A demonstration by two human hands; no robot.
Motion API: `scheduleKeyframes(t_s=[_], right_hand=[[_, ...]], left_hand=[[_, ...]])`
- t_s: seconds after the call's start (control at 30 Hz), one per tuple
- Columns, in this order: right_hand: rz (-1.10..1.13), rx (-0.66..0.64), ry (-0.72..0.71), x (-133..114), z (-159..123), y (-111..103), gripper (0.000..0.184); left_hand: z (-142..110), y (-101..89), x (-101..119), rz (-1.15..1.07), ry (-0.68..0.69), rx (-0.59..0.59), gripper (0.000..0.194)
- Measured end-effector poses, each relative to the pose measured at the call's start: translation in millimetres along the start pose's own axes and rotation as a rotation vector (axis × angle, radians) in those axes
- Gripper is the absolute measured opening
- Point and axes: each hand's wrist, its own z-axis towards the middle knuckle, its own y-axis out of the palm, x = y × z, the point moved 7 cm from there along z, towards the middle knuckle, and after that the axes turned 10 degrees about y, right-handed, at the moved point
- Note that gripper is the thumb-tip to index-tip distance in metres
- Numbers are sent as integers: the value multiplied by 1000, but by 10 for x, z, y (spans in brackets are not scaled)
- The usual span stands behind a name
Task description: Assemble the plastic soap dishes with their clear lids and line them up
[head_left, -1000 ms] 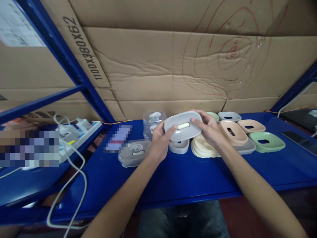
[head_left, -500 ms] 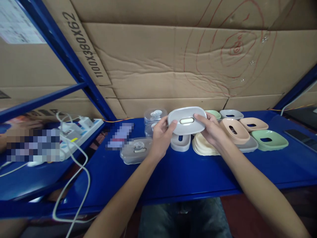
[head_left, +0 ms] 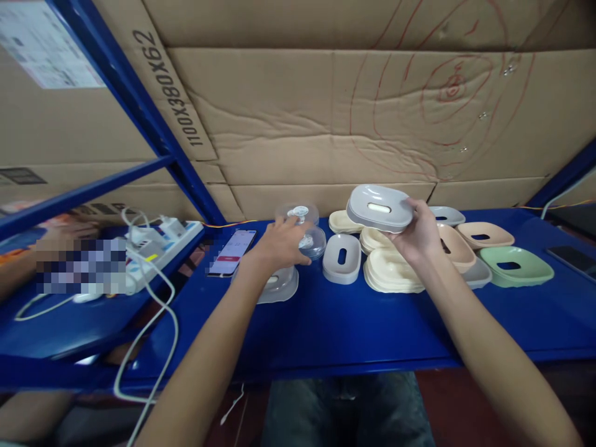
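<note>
Far to the left of our hands, a co-worker's hand (head_left: 69,231) is partly covered by blurred blocks, and a white power strip (head_left: 164,249) lies nearer to us. Just left of our left hand we have a phone (head_left: 233,248) with its screen lit. Our left hand (head_left: 282,243) has its fingers spread over the clear plastic covers (head_left: 314,242); we cannot tell whether it touches them. Below it sits a covered grey dish (head_left: 285,288), partly hidden by our wrist.

Between our hands stands a small slotted grey dish (head_left: 342,273), with a stack of cream trays (head_left: 391,270) just below our right hand. Our right hand (head_left: 419,236) pinches the right end of a grey soap dish (head_left: 379,196), holding it above the cream pieces, slot facing us. Right of that hand we see a near peach dish (head_left: 455,248), a farther peach dish (head_left: 496,233) and a green dish (head_left: 526,267); a dark phone (head_left: 575,261) lies farthest right.
</note>
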Motion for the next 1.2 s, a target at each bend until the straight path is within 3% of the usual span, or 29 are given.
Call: scheduleKeyframes(t_s=[0.13,0.5,0.77,0.93,1.03,1.2], right_hand=[[-71,-66,-40,14,14,50,34],[-125,-40,-15,65,-58,93,37],[98,64,124,114,-161,142,26],[100,54,126,144,-200,199,25],[102,57,107,159,-207,201,26],[129,98,99,125,-216,167,28]], left_hand=[[8,156,7,76,-22,-136,93],[44,154,-74,170,5,-122,82],[45,93,-114,114,18,-5,87],[16,-58,-111,114,12,166,82],[-46,-250,7,141,67,384,80],[-242,-523,267,125,272,757,89]])
